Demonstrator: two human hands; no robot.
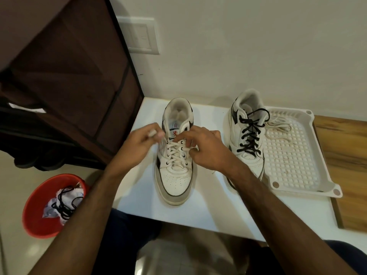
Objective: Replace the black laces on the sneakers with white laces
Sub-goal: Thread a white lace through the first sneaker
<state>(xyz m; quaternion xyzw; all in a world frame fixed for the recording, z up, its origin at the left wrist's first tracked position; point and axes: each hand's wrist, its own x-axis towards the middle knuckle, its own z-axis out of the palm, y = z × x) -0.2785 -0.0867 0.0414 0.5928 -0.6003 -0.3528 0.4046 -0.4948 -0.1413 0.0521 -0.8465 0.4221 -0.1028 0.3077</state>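
Both hands (139, 144) (202, 147) grip pinched white lace ends (153, 133).

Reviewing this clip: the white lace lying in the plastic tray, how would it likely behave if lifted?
Probably floppy: the white lace lies in loose loops in the perforated tray. Likely very light, being thin cord. It might snag as it lifts, since one strand seems to run up against the black-laced sneaker beside the tray.
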